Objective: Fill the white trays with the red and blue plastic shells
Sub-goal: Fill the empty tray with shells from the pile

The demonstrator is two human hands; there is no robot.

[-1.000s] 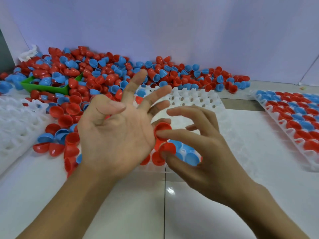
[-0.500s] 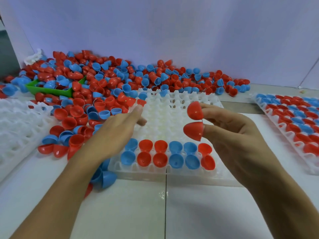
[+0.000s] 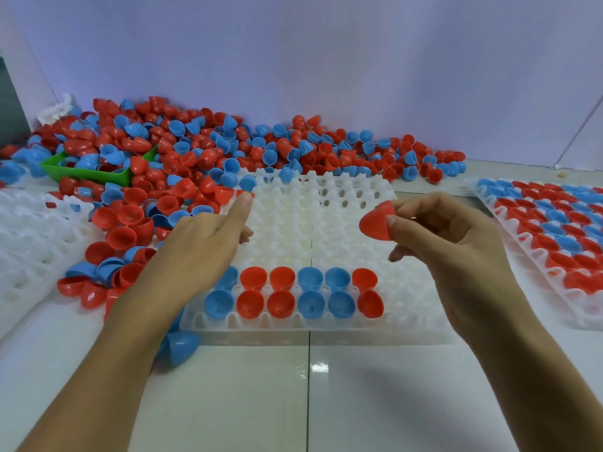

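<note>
Currently, stock as it stands:

1. My right hand (image 3: 456, 243): fingers pinch a red shell (image 3: 375, 223), held above the middle tray's empty cells, not yet placed.
2. My left hand (image 3: 202, 243): fingers extended and loose, holding nothing, index tip at the tray's far left edge beside the loose pile (image 3: 228, 148).
3. Middle tray (image 3: 310, 230): two near rows filled, six shells each, red and blue mixed; every row beyond stands empty.
4. Right tray (image 3: 496, 220): appears fully stocked in red and blue.
5. Left trays (image 3: 23, 236): white, unfilled as far as I can see.
6. Judgement: one tray done, one barely begun, much left; supply plentiful.
</note>
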